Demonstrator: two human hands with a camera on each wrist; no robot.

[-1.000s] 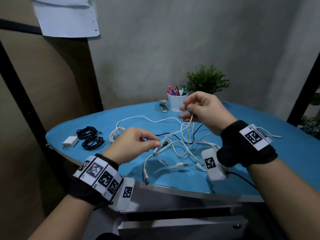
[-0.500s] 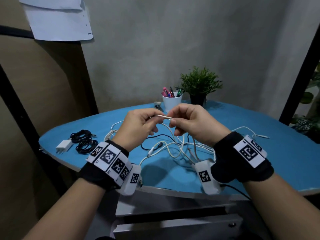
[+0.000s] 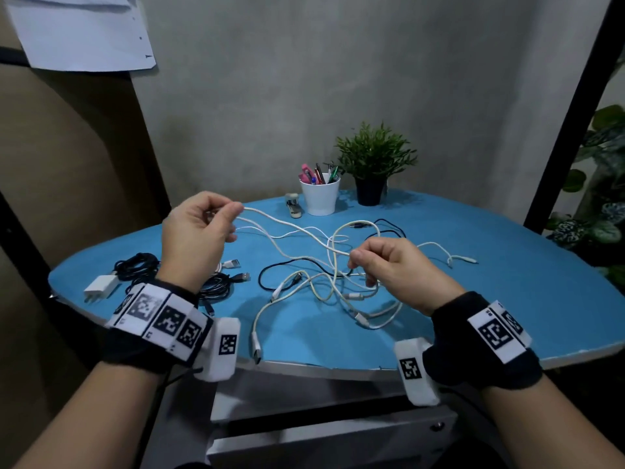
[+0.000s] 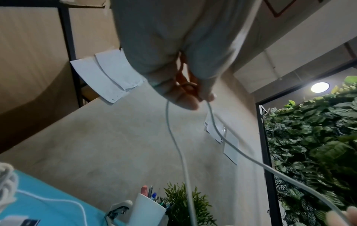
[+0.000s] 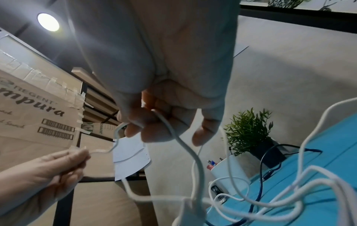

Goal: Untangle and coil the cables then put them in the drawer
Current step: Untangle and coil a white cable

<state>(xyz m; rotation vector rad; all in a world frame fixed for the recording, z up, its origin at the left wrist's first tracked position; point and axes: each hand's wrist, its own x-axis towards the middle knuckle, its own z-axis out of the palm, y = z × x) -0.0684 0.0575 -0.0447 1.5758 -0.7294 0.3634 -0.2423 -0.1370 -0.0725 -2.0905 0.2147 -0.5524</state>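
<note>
A tangle of white cables (image 3: 324, 286) and one thin black cable (image 3: 270, 270) lies on the blue table (image 3: 507, 292). My left hand (image 3: 203, 228) is raised at the left and pinches one white cable (image 3: 287, 228) between thumb and fingers; in the left wrist view the white cable (image 4: 179, 152) hangs down from the pinch. My right hand (image 3: 382, 262) pinches the same strand lower, above the tangle, and the right wrist view shows that white cable (image 5: 185, 146) running through its curled fingers. The strand stretches between both hands. A drawer (image 3: 338, 434) sits under the table's front edge.
Coiled black cables (image 3: 142, 265) and a white charger plug (image 3: 101, 287) lie at the table's left. A white pen cup (image 3: 319, 196), a stapler (image 3: 294, 206) and a potted plant (image 3: 372, 170) stand at the back. Black frame posts rise on both sides.
My hands, close together half a second ago, have drawn apart: the left went up and left, the right down and right, stretching the white cable between them.
</note>
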